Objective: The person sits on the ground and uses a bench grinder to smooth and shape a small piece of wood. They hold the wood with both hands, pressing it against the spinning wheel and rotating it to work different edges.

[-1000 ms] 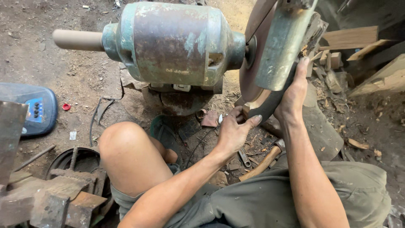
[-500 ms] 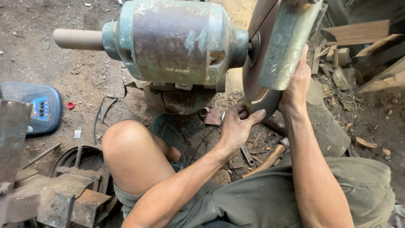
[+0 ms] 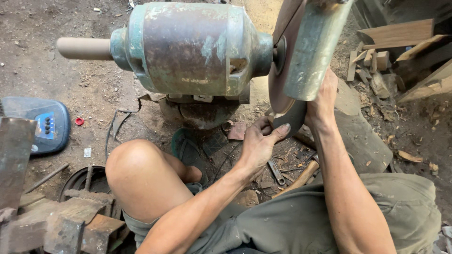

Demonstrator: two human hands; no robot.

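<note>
machine: beat-up green bench grinder (image 3: 188, 47), bare shaft sticking out on the left, wheel (image 3: 281, 70) under a guard on the right
left hand (image 3: 259, 141): fingers curled on a dark curved blade (image 3: 293, 120), pressed to the wheel's lower edge
right hand (image 3: 325, 96): gripping the blade's far end, beside the guard
ground: wrench (image 3: 275, 170), wooden handle (image 3: 301, 176), wood scraps, blue gadget (image 3: 44, 124)

Rough outdoor metal workshop: dirt floor; worn bench grinder (image 3: 188, 47) top centre; scrap iron (image 3: 52, 221) lower left; wrench (image 3: 276, 171) and offcut wood (image 3: 400, 33) at right.
</note>
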